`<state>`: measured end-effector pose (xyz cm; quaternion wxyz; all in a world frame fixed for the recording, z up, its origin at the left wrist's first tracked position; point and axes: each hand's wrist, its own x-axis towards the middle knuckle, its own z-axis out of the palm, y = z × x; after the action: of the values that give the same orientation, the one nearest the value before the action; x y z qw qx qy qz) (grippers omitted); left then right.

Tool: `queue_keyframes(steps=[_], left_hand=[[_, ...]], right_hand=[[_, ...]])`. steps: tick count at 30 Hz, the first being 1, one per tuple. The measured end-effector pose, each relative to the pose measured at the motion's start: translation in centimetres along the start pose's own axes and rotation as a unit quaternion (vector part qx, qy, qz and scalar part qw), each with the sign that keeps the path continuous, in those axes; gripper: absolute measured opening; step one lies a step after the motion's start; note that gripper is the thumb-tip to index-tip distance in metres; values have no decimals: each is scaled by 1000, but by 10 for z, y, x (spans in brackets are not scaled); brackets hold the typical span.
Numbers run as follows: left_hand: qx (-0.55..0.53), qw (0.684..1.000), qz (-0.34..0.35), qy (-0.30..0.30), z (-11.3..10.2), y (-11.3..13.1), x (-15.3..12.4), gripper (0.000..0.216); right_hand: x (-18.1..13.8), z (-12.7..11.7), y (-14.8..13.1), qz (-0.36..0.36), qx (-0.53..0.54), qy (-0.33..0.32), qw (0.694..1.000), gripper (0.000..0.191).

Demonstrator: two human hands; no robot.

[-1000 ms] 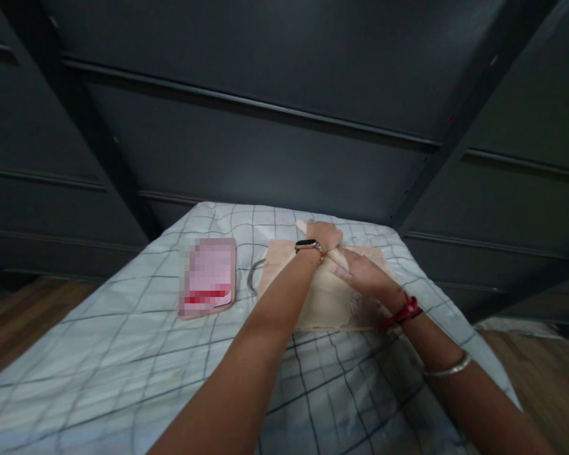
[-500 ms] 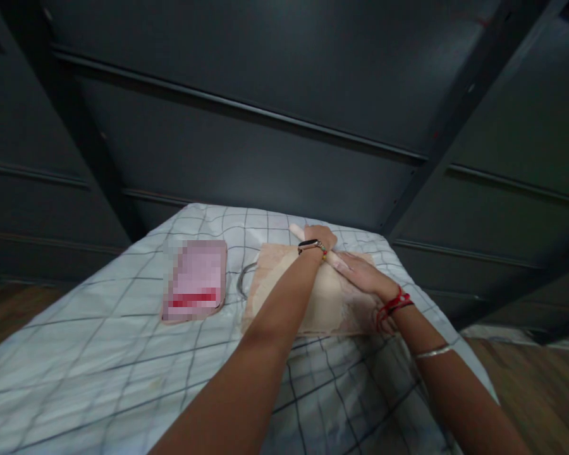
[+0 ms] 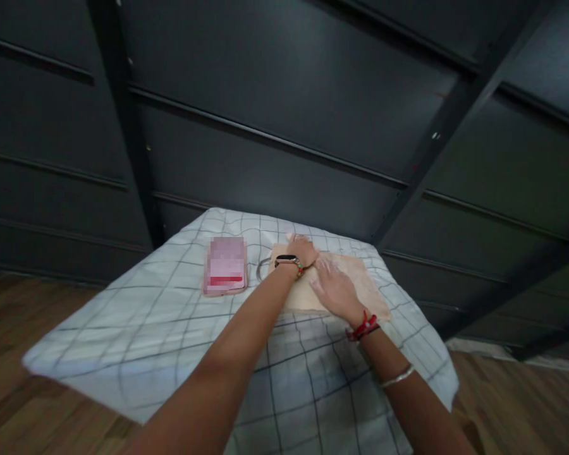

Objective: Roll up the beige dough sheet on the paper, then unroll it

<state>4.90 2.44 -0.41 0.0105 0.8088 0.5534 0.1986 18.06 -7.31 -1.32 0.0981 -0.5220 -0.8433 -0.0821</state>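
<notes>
My left hand (image 3: 303,250), with a watch and a beaded bracelet at the wrist, is closed over a pale rolling pin (image 3: 290,237). Only a small end of the pin shows; the rest is hidden. Flour-dusted and flat, my right hand (image 3: 336,289) lies just to the right, fingers stretched forward where the pin runs. Beneath both is a light wooden board (image 3: 372,287). A thin cream sheet of dough (image 3: 304,298) seems to lie on it, partly covered by my hands and left forearm.
A phone in a pink case (image 3: 226,265), its screen blurred, lies left of the board. Between them is a thin grey loop (image 3: 260,270). A white checked cloth (image 3: 171,316) covers the table. Dark metal panels (image 3: 275,164) stand directly behind it.
The view has shifted, showing more floor and table edge. Both hands have turned on the board; the right fingers now point more forward. Less of the rolling pin shows between the hands.
</notes>
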Motion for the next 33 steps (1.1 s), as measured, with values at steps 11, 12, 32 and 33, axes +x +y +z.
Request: queue_keyframes(steps=[11,12,32,33], left_hand=[[46,998,42,2,-13,-28,-38,36],[47,998,44,3,-13,-30,-41,36],[116,992,32,-34,-30,-29,-70,49],[114,992,35,-33,-29,-29,-70,49]], right_hand=[[-2,1,-4,29,3,19,999,51],[2,2,4,35,1,19,999,50],[50,11,54,-36,29,-49,998,44],[48,9,54,-41,51,-68,996,44]])
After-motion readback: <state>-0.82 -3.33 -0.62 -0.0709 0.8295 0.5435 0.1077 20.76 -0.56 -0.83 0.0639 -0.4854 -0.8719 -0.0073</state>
